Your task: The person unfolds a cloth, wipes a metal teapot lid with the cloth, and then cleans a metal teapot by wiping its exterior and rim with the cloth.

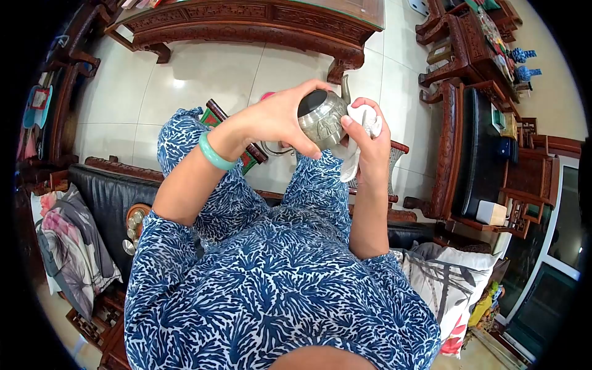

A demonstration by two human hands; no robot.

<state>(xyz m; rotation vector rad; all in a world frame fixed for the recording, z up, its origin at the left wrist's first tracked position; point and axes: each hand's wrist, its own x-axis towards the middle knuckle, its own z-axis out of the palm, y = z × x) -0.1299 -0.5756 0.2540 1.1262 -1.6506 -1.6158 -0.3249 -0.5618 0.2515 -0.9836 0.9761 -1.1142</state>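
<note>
A metal teapot [327, 126] is hanging in the air between the two hands, over the person's patterned trousers; its rounded grey body is gleaming dully and showing worked decoration, while a slim, curved spout [346, 89] is pointing away from the person. A dark round area is showing on its left part; whether it is an opening or the base cannot be told. The left hand [285, 117] is spreading thumb and fingers around that part, gripping it, with a smooth pale-green bangle [216, 152] circling the wrist. The right hand [370, 139] is pinching a soft, crumpled white cloth [353, 157] against the right side of the teapot. Beyond the teapot, a carved dark-wood table [246, 28] is standing on pale, glossy floor tiles [179, 86]. Left of the teapot, a stool [217, 112] is showing green and red material; behind, a black leather seat [117, 185] is stretching leftward.
</note>
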